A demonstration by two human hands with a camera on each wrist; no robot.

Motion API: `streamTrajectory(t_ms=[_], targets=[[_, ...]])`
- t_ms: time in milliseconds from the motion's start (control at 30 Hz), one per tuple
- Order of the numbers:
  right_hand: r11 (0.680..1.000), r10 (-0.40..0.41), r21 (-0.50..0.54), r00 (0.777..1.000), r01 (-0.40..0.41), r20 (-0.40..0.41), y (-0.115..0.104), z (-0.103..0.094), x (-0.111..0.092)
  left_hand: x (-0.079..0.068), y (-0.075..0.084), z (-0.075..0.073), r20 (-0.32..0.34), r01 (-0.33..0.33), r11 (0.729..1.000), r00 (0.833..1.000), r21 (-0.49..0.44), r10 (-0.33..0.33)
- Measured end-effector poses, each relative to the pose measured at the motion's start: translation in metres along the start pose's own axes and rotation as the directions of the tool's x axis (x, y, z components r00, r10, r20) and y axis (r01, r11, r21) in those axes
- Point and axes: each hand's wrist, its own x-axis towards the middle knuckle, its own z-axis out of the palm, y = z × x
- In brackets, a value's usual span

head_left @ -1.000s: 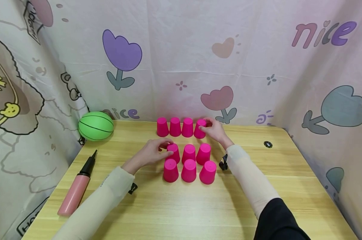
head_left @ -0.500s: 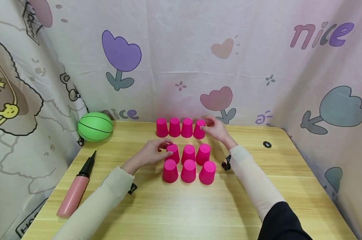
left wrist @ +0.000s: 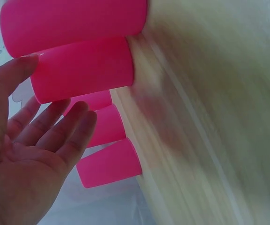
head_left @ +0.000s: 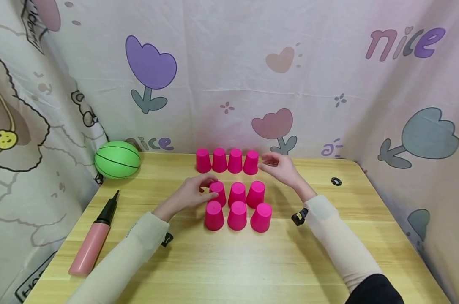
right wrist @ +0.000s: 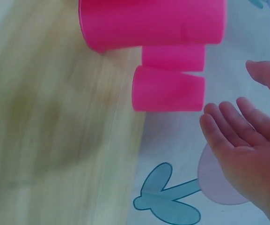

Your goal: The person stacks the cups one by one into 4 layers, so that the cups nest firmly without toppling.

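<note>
We see bright pink cups (head_left: pixel 237 217) in the middle, a green ball (head_left: pixel 117 159) with black lines at left, a pink bottle (head_left: pixel 89 251) with a black tip (head_left: pixel 107 211) at lower left, and pale cloth (head_left: pixel 222 46) with purple and pink flowers (head_left: pixel 151 63) up top.

One inverted pink cup (head_left: pixel 221 192) stands pinched in the left grip (head_left: pixel 189 192); five matching cups (head_left: pixel 237 216) stand rightward and nearside; four back-row cups (head_left: pixel 235 161) line up left of the right grip (head_left: pixel 285 171).

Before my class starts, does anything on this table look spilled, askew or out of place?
Nothing stands out: all ten pink cups stand wide end down in three rows, none toppled, no spill visible.
</note>
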Motion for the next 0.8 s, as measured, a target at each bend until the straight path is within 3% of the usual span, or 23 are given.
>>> streamTrajectory(t_ms=[300,533,800], targets=[[1.0,0.013,0.025,0.993,-0.016,0.116,-0.008,-0.001,-0.033,0.001,-0.004,0.003,0.009,0.02,0.999,1.0,-0.026,-0.019],[0.999,0.012,0.036,0.986,-0.019,0.164,-0.003,0.007,-0.047,0.003,-0.004,0.003,0.011,0.034,0.999,0.999,-0.02,-0.034],[0.999,0.029,0.023,0.983,-0.034,0.18,0.001,0.015,-0.056,0.008,0.002,-0.006,-0.059,0.012,1.0,0.998,0.0,-0.012]])
